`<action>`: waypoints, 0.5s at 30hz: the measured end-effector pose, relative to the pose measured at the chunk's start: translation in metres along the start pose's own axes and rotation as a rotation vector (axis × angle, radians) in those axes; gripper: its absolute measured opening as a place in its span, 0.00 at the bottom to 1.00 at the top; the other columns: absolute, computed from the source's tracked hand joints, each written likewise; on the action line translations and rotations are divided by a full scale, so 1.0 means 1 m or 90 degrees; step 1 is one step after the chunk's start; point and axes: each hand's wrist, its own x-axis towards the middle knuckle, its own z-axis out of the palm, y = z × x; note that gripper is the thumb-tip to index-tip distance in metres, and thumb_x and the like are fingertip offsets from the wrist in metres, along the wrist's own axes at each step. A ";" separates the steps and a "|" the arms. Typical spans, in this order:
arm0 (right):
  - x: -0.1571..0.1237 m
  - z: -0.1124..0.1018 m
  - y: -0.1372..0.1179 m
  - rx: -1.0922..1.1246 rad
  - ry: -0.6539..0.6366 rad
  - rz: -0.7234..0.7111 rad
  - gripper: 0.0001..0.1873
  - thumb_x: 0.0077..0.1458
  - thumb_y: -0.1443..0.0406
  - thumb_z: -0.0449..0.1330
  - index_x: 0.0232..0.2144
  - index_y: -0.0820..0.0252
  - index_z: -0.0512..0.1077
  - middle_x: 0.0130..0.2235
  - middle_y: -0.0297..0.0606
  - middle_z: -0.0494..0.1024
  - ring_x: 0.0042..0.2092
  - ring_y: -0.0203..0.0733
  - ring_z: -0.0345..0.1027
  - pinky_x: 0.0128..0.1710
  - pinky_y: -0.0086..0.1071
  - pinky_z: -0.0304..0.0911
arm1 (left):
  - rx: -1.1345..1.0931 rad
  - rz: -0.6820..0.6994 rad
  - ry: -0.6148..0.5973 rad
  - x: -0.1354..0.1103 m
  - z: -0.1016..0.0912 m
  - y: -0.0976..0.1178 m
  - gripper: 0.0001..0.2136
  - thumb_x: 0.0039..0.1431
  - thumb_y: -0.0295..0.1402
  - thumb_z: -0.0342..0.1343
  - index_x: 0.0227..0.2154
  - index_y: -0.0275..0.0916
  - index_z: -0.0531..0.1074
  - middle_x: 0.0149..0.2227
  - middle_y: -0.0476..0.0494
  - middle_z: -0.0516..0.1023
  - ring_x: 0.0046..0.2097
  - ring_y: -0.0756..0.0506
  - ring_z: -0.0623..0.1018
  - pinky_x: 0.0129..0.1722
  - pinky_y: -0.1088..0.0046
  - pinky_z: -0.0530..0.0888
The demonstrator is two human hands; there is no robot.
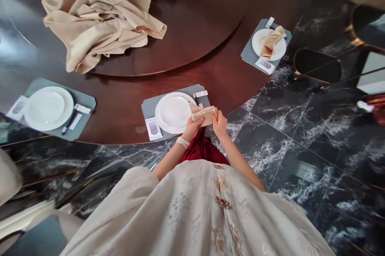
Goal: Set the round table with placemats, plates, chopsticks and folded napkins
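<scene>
Beige cloth is being worked at the table edge: a folded napkin point(204, 115) is being held in the air by both of the person's hands, directly above the near rim of the dark wooden table point(120, 128). The left hand point(192, 128) is pinching the napkin's left portion and the right hand point(219, 124) is pinching its right end; neither hand is spread, and the two are standing close together without touching. The napkin's left corner is overlapping the rim of a white plate point(174, 111) just ahead of the left hand, though contact cannot be confirmed from this view. That plate is resting on a grey placemat point(150, 107), which is also carrying a small printed card point(153, 128) near the left hand and a white cutlery sleeve point(200, 94) ahead of the napkin. A white band point(182, 142) is encircling the left wrist. Farther right of the hands, a second white plate point(269, 43) is bearing a folded napkin of matching colour, while well to the left a third plate point(48, 107) is sitting bare on its mat. Ahead and left of the hands, a crumpled beige cloth point(99, 23) is lying on a wooden turntable point(186, 19). Black veined marble flooring point(279, 128) is extending below and right of the hands.
</scene>
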 end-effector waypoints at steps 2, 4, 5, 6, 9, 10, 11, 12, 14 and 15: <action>-0.018 0.022 -0.007 -0.084 -0.009 -0.004 0.18 0.66 0.53 0.44 0.38 0.54 0.69 0.35 0.46 0.78 0.39 0.53 0.75 0.41 0.41 0.68 | 0.020 -0.055 -0.052 -0.011 -0.030 -0.003 0.31 0.45 0.41 0.73 0.53 0.39 0.73 0.50 0.38 0.80 0.48 0.41 0.82 0.49 0.63 0.79; -0.026 0.051 -0.016 -0.120 -0.023 -0.017 0.17 0.67 0.55 0.43 0.40 0.54 0.69 0.35 0.45 0.78 0.39 0.54 0.75 0.39 0.40 0.68 | 0.079 -0.120 -0.097 -0.012 -0.070 -0.003 0.34 0.44 0.42 0.73 0.55 0.38 0.71 0.44 0.39 0.82 0.39 0.42 0.82 0.40 0.64 0.80; -0.028 0.068 -0.022 -0.126 -0.023 -0.029 0.16 0.68 0.55 0.44 0.41 0.53 0.69 0.34 0.44 0.78 0.39 0.53 0.75 0.39 0.39 0.68 | 0.121 -0.151 -0.110 -0.008 -0.092 -0.002 0.34 0.45 0.43 0.73 0.54 0.37 0.71 0.39 0.40 0.82 0.34 0.44 0.81 0.36 0.65 0.80; -0.028 0.087 -0.028 -0.134 -0.017 -0.040 0.16 0.68 0.55 0.44 0.41 0.53 0.69 0.34 0.44 0.79 0.39 0.52 0.76 0.38 0.37 0.67 | 0.171 -0.177 -0.113 -0.003 -0.115 0.001 0.32 0.46 0.44 0.71 0.52 0.35 0.71 0.34 0.41 0.81 0.29 0.46 0.80 0.33 0.65 0.79; -0.021 0.146 -0.049 -0.193 -0.006 -0.041 0.15 0.68 0.55 0.47 0.42 0.56 0.69 0.36 0.45 0.80 0.38 0.47 0.76 0.35 0.32 0.64 | 0.374 -0.152 -0.041 0.022 -0.179 0.017 0.27 0.50 0.40 0.69 0.49 0.33 0.69 0.33 0.41 0.79 0.32 0.46 0.79 0.36 0.64 0.79; -0.018 0.165 -0.057 -0.222 -0.014 -0.031 0.15 0.68 0.55 0.49 0.42 0.57 0.69 0.37 0.46 0.80 0.38 0.46 0.75 0.34 0.31 0.63 | 0.449 -0.103 -0.015 0.031 -0.196 0.025 0.28 0.49 0.37 0.70 0.51 0.34 0.68 0.38 0.38 0.79 0.38 0.44 0.80 0.39 0.62 0.80; -0.015 0.182 -0.065 -0.249 -0.026 -0.018 0.15 0.68 0.55 0.50 0.42 0.59 0.70 0.39 0.48 0.80 0.38 0.45 0.75 0.34 0.30 0.63 | 0.515 -0.042 -0.012 0.040 -0.210 0.034 0.30 0.47 0.34 0.70 0.53 0.35 0.67 0.45 0.34 0.77 0.45 0.42 0.79 0.42 0.61 0.80; -0.011 0.197 -0.073 -0.273 -0.037 -0.003 0.15 0.68 0.56 0.51 0.43 0.60 0.70 0.40 0.49 0.80 0.39 0.45 0.76 0.35 0.29 0.63 | 0.565 0.019 -0.041 0.048 -0.221 0.042 0.33 0.46 0.32 0.70 0.56 0.37 0.65 0.53 0.31 0.74 0.52 0.40 0.77 0.45 0.60 0.79; -0.006 0.217 -0.087 -0.304 -0.051 0.035 0.15 0.68 0.57 0.50 0.46 0.62 0.69 0.44 0.52 0.79 0.42 0.47 0.75 0.36 0.30 0.63 | 0.612 0.094 -0.165 0.061 -0.233 0.057 0.37 0.45 0.31 0.70 0.59 0.38 0.63 0.62 0.28 0.65 0.60 0.36 0.71 0.45 0.61 0.80; -0.005 0.223 -0.093 -0.312 -0.049 0.055 0.15 0.68 0.58 0.50 0.48 0.63 0.69 0.45 0.52 0.79 0.43 0.48 0.75 0.38 0.31 0.63 | 0.613 0.104 -0.229 0.067 -0.236 0.062 0.38 0.45 0.32 0.70 0.60 0.38 0.63 0.64 0.27 0.62 0.62 0.35 0.69 0.44 0.62 0.80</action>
